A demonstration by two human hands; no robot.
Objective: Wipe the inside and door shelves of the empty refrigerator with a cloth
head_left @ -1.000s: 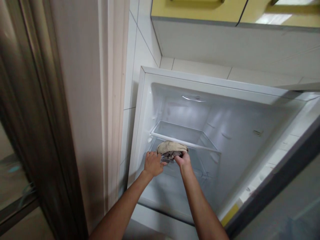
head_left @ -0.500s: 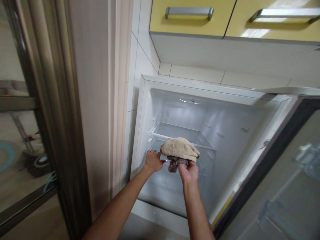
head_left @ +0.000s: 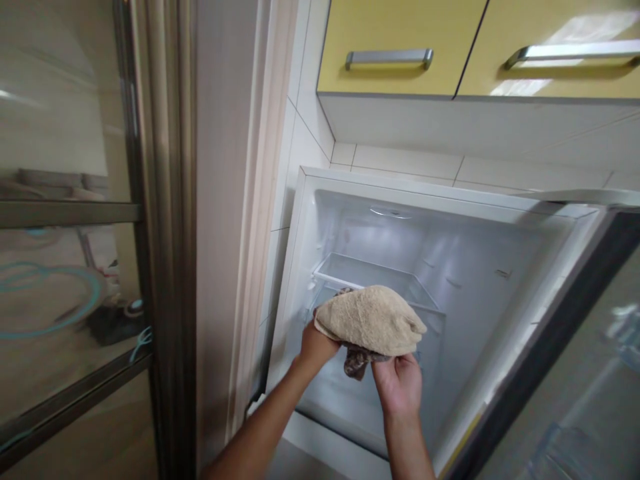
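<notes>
A folded cloth [head_left: 373, 320], beige and towel-like on top with a dark brown patterned side hanging out beneath, is held up in front of the open fridge [head_left: 300, 267]. My left hand [head_left: 317, 348] grips its left end from below, most of the fingers hidden under the fabric. From the lower right my right hand [head_left: 401, 385] holds the cloth's lower edge, fingers closed beneath it. Behind the cloth, a glass shelf [head_left: 370, 272] crosses the fridge interior.
On the right the fridge door [head_left: 575, 373] stands wide open, with clear door bins. Yellow cabinets [head_left: 400, 33] with metal handles hang above. To the left are a pale door frame [head_left: 225, 200] and a brown-framed glass door [head_left: 167, 233].
My left hand has moved from beside the cloth to take hold of its left end. The cloth has come closer and looks more spread. The view has shifted a little left and up.
</notes>
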